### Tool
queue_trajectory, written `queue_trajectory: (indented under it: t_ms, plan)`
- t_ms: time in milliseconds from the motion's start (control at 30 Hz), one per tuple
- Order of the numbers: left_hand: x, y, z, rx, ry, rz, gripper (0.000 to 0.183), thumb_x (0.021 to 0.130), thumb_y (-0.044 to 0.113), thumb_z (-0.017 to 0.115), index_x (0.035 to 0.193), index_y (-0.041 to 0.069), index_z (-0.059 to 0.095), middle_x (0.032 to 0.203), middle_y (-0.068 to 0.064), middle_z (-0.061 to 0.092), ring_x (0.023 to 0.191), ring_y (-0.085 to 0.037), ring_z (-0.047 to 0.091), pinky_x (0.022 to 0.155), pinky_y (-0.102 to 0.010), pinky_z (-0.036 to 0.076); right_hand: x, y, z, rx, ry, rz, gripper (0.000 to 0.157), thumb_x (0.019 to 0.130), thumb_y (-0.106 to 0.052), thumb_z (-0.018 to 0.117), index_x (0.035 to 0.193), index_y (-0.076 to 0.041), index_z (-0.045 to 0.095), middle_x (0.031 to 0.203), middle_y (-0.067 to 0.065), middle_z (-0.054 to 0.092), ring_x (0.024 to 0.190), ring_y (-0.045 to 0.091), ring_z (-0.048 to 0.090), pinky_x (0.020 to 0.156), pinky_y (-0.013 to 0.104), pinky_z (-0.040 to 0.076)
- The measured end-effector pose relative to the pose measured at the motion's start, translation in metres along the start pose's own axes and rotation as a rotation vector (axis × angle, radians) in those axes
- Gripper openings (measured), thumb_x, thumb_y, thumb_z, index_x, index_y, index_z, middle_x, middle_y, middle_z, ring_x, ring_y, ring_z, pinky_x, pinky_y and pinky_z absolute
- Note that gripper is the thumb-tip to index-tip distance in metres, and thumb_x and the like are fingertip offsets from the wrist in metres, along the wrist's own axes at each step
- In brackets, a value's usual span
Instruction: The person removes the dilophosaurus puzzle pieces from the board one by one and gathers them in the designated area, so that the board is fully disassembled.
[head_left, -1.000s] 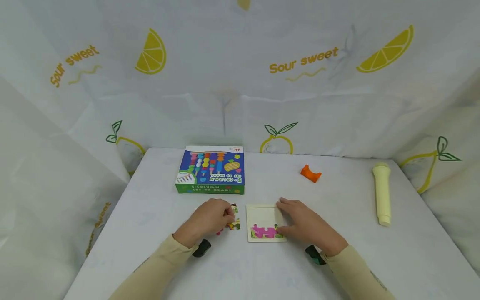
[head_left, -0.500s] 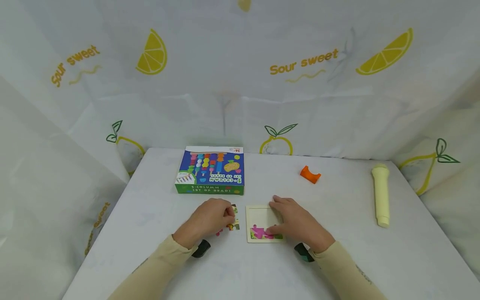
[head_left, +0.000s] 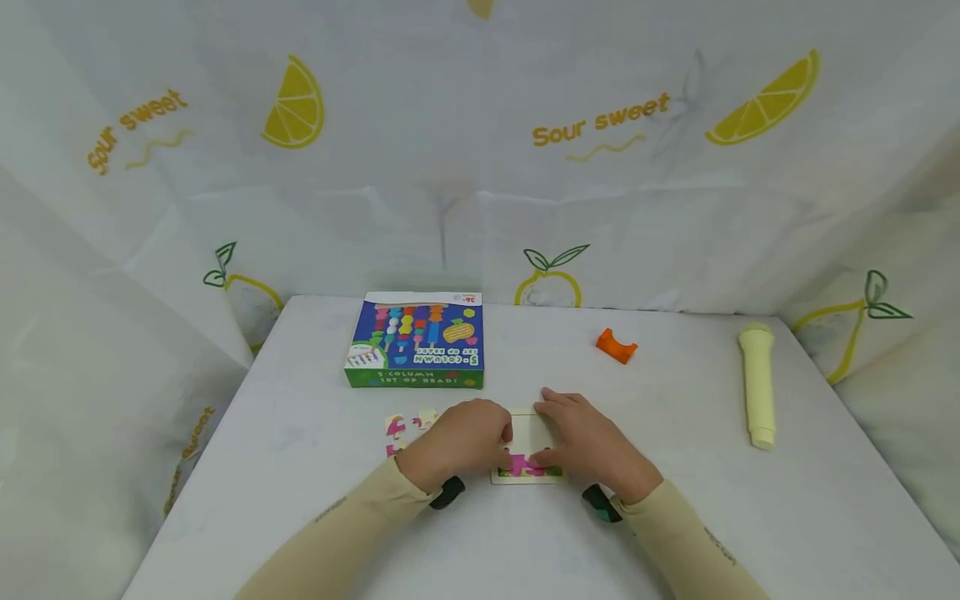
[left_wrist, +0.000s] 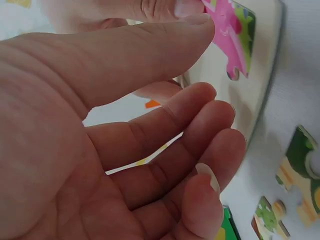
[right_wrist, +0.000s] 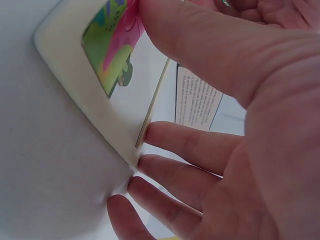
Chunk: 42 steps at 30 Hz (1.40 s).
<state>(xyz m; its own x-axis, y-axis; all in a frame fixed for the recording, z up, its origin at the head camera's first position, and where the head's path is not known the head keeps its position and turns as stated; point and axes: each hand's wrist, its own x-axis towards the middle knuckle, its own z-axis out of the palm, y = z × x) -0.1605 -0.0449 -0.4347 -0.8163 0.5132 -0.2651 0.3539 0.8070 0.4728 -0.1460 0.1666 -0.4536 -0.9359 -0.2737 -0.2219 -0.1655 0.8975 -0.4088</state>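
A jigsaw puzzle board (head_left: 531,429) with a pale frame lies between my hands. Joined pink and green puzzle pieces (head_left: 517,464) fill its near edge. My left hand (head_left: 465,437) is over the board's left side. In the left wrist view its thumb presses the pink piece (left_wrist: 232,35), and its other fingers curve loosely around nothing. My right hand (head_left: 592,446) spans the board's right side, its thumb on the pieces (right_wrist: 107,55) and its outstretched fingers (right_wrist: 185,140) at the frame's edge. Loose puzzle pieces (head_left: 395,427) lie left of the board, partly hidden by my left hand.
A blue and green bead set box (head_left: 416,342) lies behind the loose pieces. At the back right are an orange curved block (head_left: 617,346) and a pale yellow microphone-shaped stick (head_left: 759,387). A white printed cloth (head_left: 442,225) hangs behind the white table (head_left: 675,375).
My left hand has moved right, from the loose pieces to the board, uncovering several pieces. My right hand has shifted left, bringing its thumb farther over the joined pieces.
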Motion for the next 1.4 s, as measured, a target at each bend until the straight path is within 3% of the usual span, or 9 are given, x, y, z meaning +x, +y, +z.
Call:
queue_trajectory:
  t_ms: [200,400,733,1100,1400]
  plan:
    - [0.0005,0.0037,0.0036,0.016,-0.03,-0.028,0.028,0.086,0.033,0.093,0.093,0.014,0.074,0.084,0.006,0.063,0.077,-0.013,0.058,0.067,-0.027,0.049,0.0014,-0.0024,0.0006,-0.002,-0.001,-0.001,0.082,0.082,-0.036,0.096,0.149,-0.003,0.063,0.168,0.016,0.048,0.154,0.038,0.045,0.119,0.053,0.049]
    - [-0.0002,0.0039,0.0065,0.006,-0.039,-0.009,0.027,0.084,0.03,0.094,0.093,0.013,0.075,0.086,0.006,0.063,0.076,-0.013,0.058,0.066,-0.027,0.049,0.0004,-0.0027,0.0003,-0.025,0.0,0.01,0.082,0.08,-0.036,0.097,0.148,-0.004,0.064,0.167,0.017,0.049,0.152,0.039,0.047,0.116,0.054,0.051]
    - [-0.0032,0.0064,0.0052,0.014,-0.037,-0.013,0.029,0.083,0.029,0.095,0.096,0.01,0.077,0.086,0.004,0.064,0.077,-0.013,0.058,0.066,-0.026,0.05,0.0016,0.0006,0.0028,-0.043,0.008,0.004,0.082,0.08,-0.038,0.097,0.147,-0.004,0.064,0.167,0.016,0.05,0.151,0.038,0.048,0.116,0.053,0.052]
    - [-0.0031,0.003,0.0075,0.018,-0.004,0.03,0.033,0.08,0.029,0.097,0.093,0.011,0.073,0.081,0.005,0.062,0.072,-0.011,0.056,0.062,-0.025,0.048,-0.0012,-0.001,0.0013,-0.04,0.021,-0.007,0.083,0.079,-0.039,0.097,0.146,-0.004,0.065,0.167,0.017,0.05,0.15,0.038,0.049,0.114,0.053,0.053]
    - [-0.0032,0.0033,0.008,-0.055,0.002,0.022,0.031,0.082,0.022,0.097,0.092,0.011,0.07,0.079,0.006,0.062,0.073,-0.012,0.057,0.064,-0.025,0.048,0.0004,-0.0005,0.0023,-0.055,0.027,-0.017,0.082,0.079,-0.04,0.098,0.146,-0.004,0.065,0.166,0.017,0.051,0.148,0.038,0.051,0.111,0.052,0.055]
